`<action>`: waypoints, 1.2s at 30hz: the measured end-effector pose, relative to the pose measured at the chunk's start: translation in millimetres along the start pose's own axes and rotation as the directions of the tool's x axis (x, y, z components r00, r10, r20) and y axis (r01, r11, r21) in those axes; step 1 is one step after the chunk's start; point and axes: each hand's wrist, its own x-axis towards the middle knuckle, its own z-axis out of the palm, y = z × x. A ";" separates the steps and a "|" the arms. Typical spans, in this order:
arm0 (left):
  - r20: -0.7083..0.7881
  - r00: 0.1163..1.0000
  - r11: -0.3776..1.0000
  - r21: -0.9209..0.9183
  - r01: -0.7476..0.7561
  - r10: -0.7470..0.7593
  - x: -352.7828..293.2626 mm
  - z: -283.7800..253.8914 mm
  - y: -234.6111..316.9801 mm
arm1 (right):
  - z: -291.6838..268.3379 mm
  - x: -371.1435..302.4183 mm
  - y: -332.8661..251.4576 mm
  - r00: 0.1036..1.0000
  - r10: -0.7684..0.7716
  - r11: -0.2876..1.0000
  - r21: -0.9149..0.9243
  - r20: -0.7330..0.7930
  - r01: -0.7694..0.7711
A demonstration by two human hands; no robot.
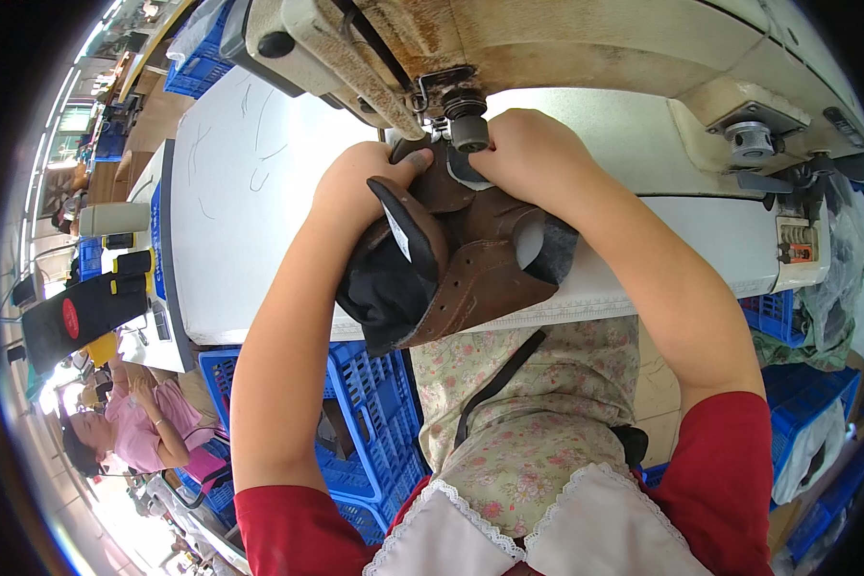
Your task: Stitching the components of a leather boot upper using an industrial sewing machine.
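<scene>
A brown leather shoe upper (475,278) with black lining lies on the white sewing table, under the head of a sewing machine (586,48). Lace holes and stitching run along its near flap, and a white label shows on the lining. My left hand (360,187) grips the upper's left far part, thumb pressed down close to the needle area. On the other side my right hand (533,154) pinches the far right edge, its fingertips partly hidden behind the machine's round roller part (468,130). The exact stitching point is hidden.
The white tabletop (245,206) stretches left, with loose dark threads on it. Blue crates (379,413) stand below its front edge, and another blue crate (797,413) is at the right beside plastic bags (840,259). A person in pink (154,422) sits at the far left.
</scene>
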 end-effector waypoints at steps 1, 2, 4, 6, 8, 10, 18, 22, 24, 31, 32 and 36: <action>0.004 1.000 1.000 -0.009 -0.006 0.006 -0.1 -0.5 0.6 | -0.2 -1.2 -0.2 1.000 0.008 1.000 0.016 -0.005 -0.008; 0.007 1.000 1.000 -0.019 -0.012 0.012 0.0 -0.5 0.9 | 0.0 -1.9 -0.4 1.000 0.016 0.999 0.032 -0.011 -0.016; 0.003 1.000 1.000 -0.026 -0.016 0.016 0.1 0.2 -0.6 | 2.1 -1.7 -1.4 1.000 0.023 1.000 0.021 0.003 -0.023; -0.001 1.000 0.999 -0.035 -0.021 0.021 0.4 1.1 -1.1 | 3.2 -1.6 -1.6 0.999 0.030 1.000 0.008 0.016 -0.030; 0.001 1.000 0.998 -0.052 -0.018 0.018 0.8 1.5 -0.1 | 3.0 -1.8 -0.9 0.999 0.036 0.999 0.031 0.026 -0.037; 0.003 1.000 0.999 -0.047 -0.016 0.017 -2.3 -1.6 1.5 | 1.4 -2.1 -2.0 0.998 0.040 0.999 0.035 0.042 -0.042; -0.006 0.999 0.999 -0.016 -0.038 0.038 -4.0 -1.5 2.8 | 2.3 0.1 -1.1 0.997 0.059 0.997 0.037 0.058 -0.061; -0.012 0.999 0.998 -0.040 -0.038 0.038 -2.9 -1.4 2.4 | -1.0 4.4 -1.5 0.996 0.049 0.998 0.041 0.072 -0.052; 0.000 1.000 0.998 -0.049 -0.030 0.030 -1.9 -1.6 2.4 | -0.9 8.9 -0.6 0.992 0.086 0.995 0.052 0.093 -0.091; -0.001 0.999 0.999 -0.028 -0.036 0.036 -3.1 -2.7 3.2 | -0.6 7.3 2.1 0.991 0.051 0.995 0.082 0.126 -0.062; -0.011 0.999 0.998 -0.038 -0.041 0.041 -3.8 -2.6 2.5 | -0.6 6.3 1.5 0.995 0.009 0.995 0.098 0.101 -0.019; -0.015 0.999 0.999 -0.030 -0.029 0.029 -3.3 -1.6 2.9 | -1.5 7.7 -0.9 0.992 0.050 0.994 0.088 0.118 -0.061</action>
